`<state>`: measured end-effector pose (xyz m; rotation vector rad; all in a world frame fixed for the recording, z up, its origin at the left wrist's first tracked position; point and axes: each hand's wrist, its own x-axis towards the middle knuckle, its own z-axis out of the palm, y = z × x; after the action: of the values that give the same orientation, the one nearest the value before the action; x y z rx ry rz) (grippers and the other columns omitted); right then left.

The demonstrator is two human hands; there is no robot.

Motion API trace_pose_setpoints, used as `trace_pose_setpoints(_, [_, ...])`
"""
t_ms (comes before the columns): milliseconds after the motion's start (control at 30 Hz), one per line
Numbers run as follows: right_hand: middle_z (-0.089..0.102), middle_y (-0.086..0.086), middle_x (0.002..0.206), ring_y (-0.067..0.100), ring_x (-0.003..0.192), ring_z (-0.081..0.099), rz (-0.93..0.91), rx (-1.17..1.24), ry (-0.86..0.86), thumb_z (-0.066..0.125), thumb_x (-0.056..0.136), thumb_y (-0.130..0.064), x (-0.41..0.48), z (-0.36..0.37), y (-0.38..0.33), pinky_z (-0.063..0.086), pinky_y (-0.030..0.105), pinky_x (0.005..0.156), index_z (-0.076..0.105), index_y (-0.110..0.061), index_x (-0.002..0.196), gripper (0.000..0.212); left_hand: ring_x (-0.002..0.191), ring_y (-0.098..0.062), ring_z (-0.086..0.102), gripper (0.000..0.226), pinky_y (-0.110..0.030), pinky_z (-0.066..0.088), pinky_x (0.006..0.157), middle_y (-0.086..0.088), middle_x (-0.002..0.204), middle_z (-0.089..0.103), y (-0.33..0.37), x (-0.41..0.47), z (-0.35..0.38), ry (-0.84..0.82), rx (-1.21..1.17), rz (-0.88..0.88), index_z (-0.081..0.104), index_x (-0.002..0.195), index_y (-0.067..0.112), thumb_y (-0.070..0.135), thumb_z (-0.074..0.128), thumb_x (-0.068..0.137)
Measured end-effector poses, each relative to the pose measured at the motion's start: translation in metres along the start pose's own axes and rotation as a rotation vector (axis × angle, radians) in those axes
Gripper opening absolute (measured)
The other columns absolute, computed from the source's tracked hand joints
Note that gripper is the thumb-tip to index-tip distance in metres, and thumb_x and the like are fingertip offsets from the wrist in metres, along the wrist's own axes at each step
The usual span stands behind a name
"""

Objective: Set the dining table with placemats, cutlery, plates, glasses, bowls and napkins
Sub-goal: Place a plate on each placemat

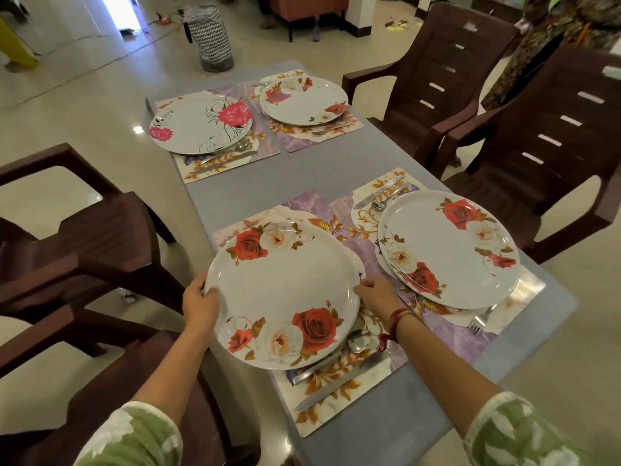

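I see the rose-patterned plate [284, 294] over the near-left placemat [339, 391], gripped at both rims: my left hand [200, 306] has its grip pinching the left edge, and my right hand [378, 295] pinches the right edge. It seems slightly lifted, though I can't tell. A spoon [359, 341] and knife [339, 385] lie beside it on the grey tabletop [275, 183].

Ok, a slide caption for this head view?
Both hands hold the fourth plate over its placemat.
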<state>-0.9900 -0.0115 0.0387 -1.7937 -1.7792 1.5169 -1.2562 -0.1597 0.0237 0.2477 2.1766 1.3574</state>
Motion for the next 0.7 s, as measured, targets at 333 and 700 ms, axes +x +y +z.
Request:
trace_pose_setpoints(333, [0.039, 0.008, 0.060, 0.019, 0.063, 0.036, 0.040, 0.070, 0.123, 0.054, 0.080, -0.005, -0.001, -0.016, 0.003, 0.032, 0.032, 0.060, 0.040, -0.015, 0.055, 0.031, 0.107, -0.022, 0.051, 0.037, -0.040, 0.047, 0.091, 0.002, 0.124, 0.043, 0.003, -0.003, 0.030, -0.011, 0.089, 0.013, 0.051, 0.135, 0.020, 0.011, 0.045, 0.100])
trace_pose_setpoints(700, [0.050, -0.009, 0.083, 0.011, 0.080, 0.047, -0.097, 0.073, 0.122, 0.055, 0.087, -0.007, -0.034, -0.016, -0.006, 0.037, 0.020, 0.059, 0.051, -0.017, 0.096, 0.015, 0.135, -0.032, 0.028, 0.048, -0.050, 0.034, 0.107, -0.007, 0.148, 0.023, 0.014, -0.022, 0.026, 0.034, 0.324, 0.086, 0.036, 0.143, 0.023, 0.023, 0.052, 0.098])
